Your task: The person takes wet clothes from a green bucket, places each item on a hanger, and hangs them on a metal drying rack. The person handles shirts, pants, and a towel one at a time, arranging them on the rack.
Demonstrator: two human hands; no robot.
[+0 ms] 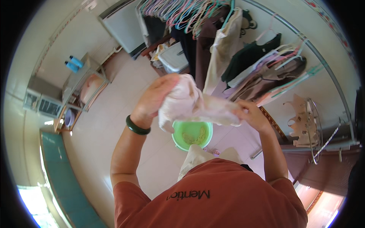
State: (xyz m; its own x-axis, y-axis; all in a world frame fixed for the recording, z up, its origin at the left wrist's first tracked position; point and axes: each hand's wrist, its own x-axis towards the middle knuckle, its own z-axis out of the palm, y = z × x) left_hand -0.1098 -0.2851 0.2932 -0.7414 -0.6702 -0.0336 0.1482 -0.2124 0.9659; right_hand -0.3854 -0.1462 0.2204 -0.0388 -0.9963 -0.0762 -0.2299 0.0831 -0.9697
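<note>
A pale pinkish-white cloth, blurred by motion, stretches between my two hands [185,99]. My left hand [158,94], below which a dark green bangle [138,125] circles the wrist, is spread against the cloth's left part; its fingertips are hidden, so its grip is unclear. At the cloth's right end, my right hand [251,114] pinches the fabric. Beneath the cloth, on the floor, stands a light green plastic basin [192,125] with some pale wet-looking fabric [195,138] in it.
Clothes on hangers, among them a dark top [251,58], hang from a curved metal rail [288,25] ahead and right. Many empty plastic hangers [182,11] crowd its far part. A lidded white bin [174,57] stands beyond. At left is a metal-framed shelf [75,82] with blue bottles [76,61].
</note>
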